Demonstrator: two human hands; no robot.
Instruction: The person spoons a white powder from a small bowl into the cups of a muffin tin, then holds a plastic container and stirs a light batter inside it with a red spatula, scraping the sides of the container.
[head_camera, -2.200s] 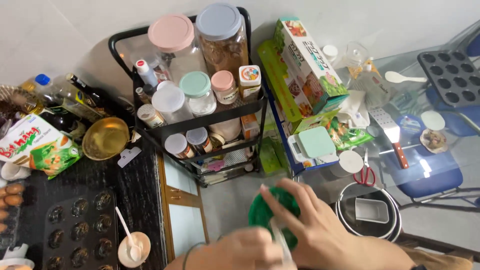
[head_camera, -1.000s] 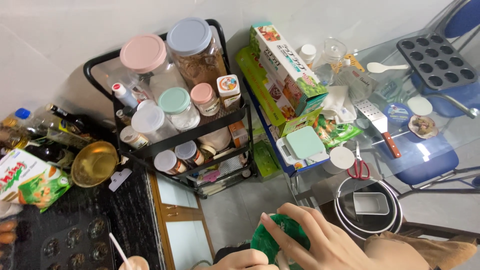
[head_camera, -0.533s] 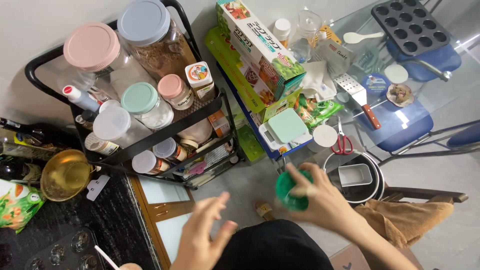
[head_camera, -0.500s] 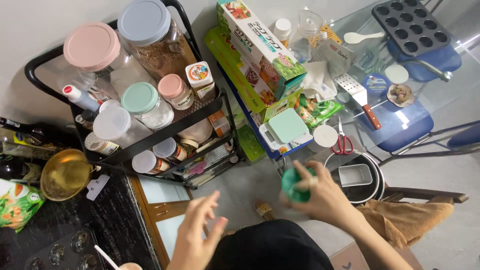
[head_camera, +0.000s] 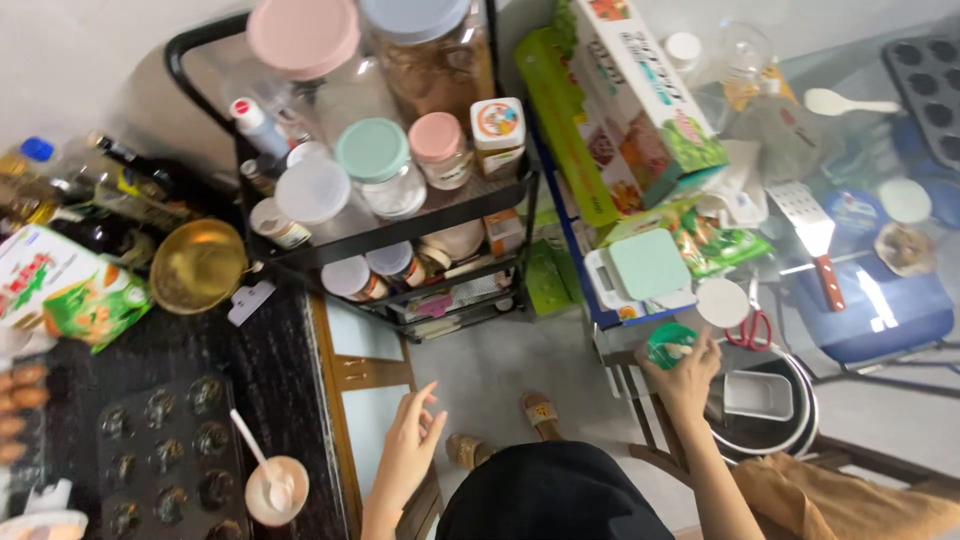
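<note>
My right hand (head_camera: 684, 378) holds a small green tub (head_camera: 669, 342) at the front edge of the glass table (head_camera: 870, 150), just below a white round lid (head_camera: 722, 302) and a mint-green kitchen scale (head_camera: 648, 265). My left hand (head_camera: 408, 450) hangs empty with fingers spread beside the dark counter (head_camera: 275, 380), a little right of a small bowl with a white spoon (head_camera: 275, 488). My black top and sandalled feet (head_camera: 540, 412) show below.
A black rack (head_camera: 400, 215) of pastel-lidded jars stands between counter and table. A dark muffin tray (head_camera: 165, 455), brass bowl (head_camera: 197, 265) and bottles sit on the counter. Boxes, a spatula (head_camera: 812, 235), scissors (head_camera: 750, 330) and a pan with a metal tin (head_camera: 762, 400) surround the table.
The view has swung. My right hand has carried the green tub up and to the right to the table edge. My left hand let go of it and moved left toward the counter.
</note>
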